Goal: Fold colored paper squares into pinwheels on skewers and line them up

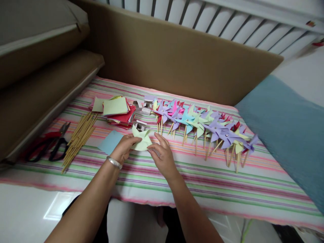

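Holding a pale green paper piece (143, 143) over the striped cloth (202, 180), the left hand (124, 147) had its thumb pressed on top and its fingers mostly hidden, a closed pinch probably meant to pin the folded points down. The right hand (163, 157) was partly open at the opposite edge, index finger lifted clear; whether its thumb and next finger gripped the paper I could not tell — they seemed at least to touch it. The paper lay between both hands, perhaps so that either could reach its edges. Just behind it was a small open box (142, 124) with dark bits inside, likely placed for easy reach. A blue paper square (109, 141) lay beside the left hand, with a paper stack (115, 106) farther back. Thin sticks (79, 140) lay roughly parallel, presumably for picking out singly, and scissors (54, 142) rested beyond them, away from the hands. Pinwheels (199, 122) overlapped in a long row at the right — sticks mostly toward the person, seemingly to spare the paper blades.
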`<state>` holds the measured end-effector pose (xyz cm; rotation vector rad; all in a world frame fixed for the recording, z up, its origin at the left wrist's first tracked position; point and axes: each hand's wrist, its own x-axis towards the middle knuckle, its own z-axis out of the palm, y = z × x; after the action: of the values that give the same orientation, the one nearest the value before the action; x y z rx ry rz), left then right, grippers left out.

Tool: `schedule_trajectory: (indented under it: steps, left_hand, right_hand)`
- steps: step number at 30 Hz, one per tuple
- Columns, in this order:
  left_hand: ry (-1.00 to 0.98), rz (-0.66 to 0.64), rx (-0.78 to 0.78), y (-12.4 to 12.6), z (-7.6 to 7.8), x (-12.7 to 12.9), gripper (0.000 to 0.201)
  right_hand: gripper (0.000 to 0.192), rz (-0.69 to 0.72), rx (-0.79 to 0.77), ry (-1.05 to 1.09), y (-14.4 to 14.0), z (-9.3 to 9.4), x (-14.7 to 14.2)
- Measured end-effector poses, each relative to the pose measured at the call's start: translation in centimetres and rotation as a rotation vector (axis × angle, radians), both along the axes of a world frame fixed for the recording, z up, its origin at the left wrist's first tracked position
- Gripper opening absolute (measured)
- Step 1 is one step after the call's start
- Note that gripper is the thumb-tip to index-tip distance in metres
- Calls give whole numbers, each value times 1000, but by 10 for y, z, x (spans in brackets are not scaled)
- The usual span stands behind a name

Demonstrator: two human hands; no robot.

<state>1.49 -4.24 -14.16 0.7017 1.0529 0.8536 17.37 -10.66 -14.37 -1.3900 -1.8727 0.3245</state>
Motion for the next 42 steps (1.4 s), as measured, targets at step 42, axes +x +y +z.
schedule_trajectory:
  steps: [42]
  left_hand:
    - [-36,-128,144,-16,-10,24,19]
  right_hand:
    - [4,-331,-177,262,8,-6,-1]
